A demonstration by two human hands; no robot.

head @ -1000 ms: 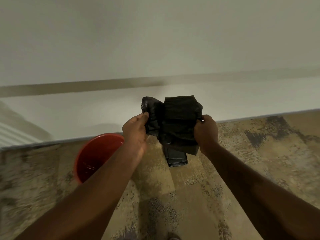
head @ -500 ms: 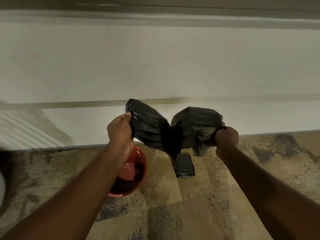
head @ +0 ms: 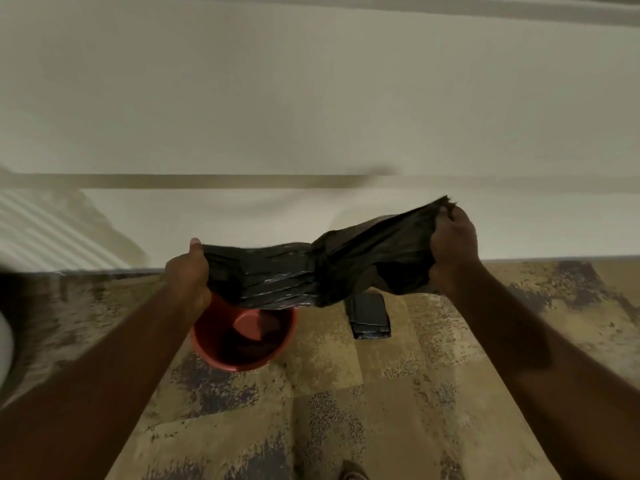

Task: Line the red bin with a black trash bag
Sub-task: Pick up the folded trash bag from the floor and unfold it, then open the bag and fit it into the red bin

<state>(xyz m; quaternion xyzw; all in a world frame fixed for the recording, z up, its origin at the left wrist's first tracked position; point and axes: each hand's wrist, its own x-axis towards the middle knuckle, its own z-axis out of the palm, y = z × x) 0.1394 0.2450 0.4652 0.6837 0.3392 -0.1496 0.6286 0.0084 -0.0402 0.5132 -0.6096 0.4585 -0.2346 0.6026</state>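
Both hands, left hand [head: 188,271] and right hand [head: 453,252], clench the black trash bag [head: 311,271] stretched sideways between them, the red bin [head: 244,336] directly below the nearer left grip.

a creased black trash bag [head: 311,268] is stretching across mid-frame; the round red bin [head: 221,351] is sitting open-mouthed below it, left of centre.

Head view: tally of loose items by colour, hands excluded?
Black: 2, the trash bag stretched between the left hand and right hand, and a folded black pack on the carpet.
Red: 1, the bin standing on the carpet.
Total: 3
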